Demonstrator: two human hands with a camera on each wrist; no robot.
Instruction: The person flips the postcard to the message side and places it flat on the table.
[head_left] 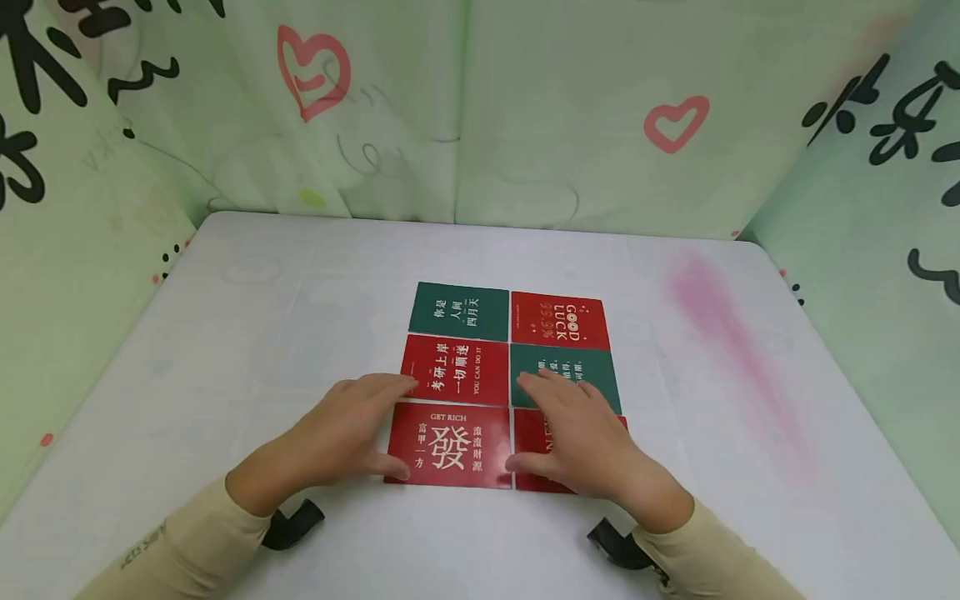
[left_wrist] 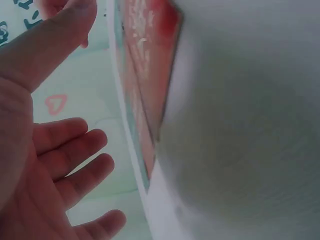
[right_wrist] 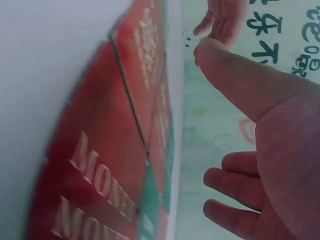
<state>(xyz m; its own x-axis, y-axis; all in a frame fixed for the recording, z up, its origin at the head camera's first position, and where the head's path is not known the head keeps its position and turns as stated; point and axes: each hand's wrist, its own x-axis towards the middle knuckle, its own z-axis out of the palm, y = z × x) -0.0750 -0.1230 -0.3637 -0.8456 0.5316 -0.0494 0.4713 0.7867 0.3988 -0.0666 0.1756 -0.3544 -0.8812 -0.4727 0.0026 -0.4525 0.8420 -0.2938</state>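
Observation:
Red and green printed cards lie flat in two columns. In the left column are a green card [head_left: 427, 310], a red "YOU CAN DO IT" card [head_left: 492, 371] and a red "GET RICH" card [head_left: 487, 458]. On the right are a red "GOOD LUCK" card [head_left: 536, 320], a green card [head_left: 606, 382] and a red card [head_left: 530, 429] reading "MONEY" in the right wrist view. My left hand [head_left: 341, 433], thumb and fingers spread, is at the left column's outer edge. Over the lower right cards hovers my right hand [head_left: 588, 442], fingers extended, partly hiding their print. Both wrist views show nothing held.
The cards lie on a white table [head_left: 300, 308] with a pink smear [head_left: 720, 325] at its right. Pale green curtains [head_left: 525, 108] with hearts and black writing enclose the back and sides. Dark straps [head_left: 294, 525] show at the wrists.

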